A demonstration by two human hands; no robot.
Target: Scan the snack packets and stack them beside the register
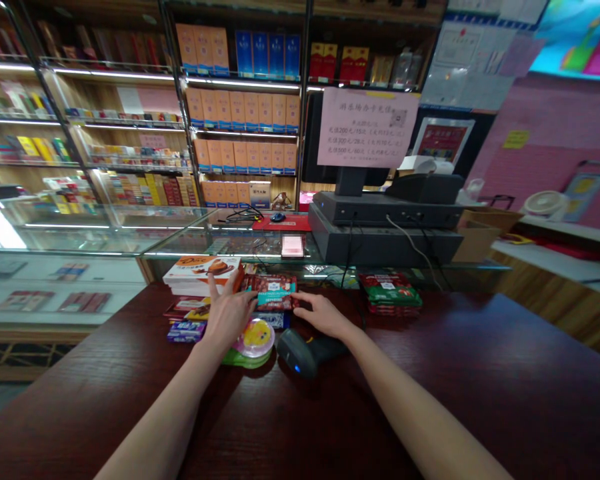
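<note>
Bare forearms (163, 407) converge forward. Left hand (227, 317): fingers spread, thumb against the hazelnut packet (274, 292). Right hand (325, 315): fingers bent at the packet's right end; whether pinching cannot be told. Packet: between both hands, beyond the barcode scanner (297, 353).

Strip lights (113, 73) shine beyond a dim tabletop (480, 373) sheened with pale glare, while the view's edges blur and slant.
</note>
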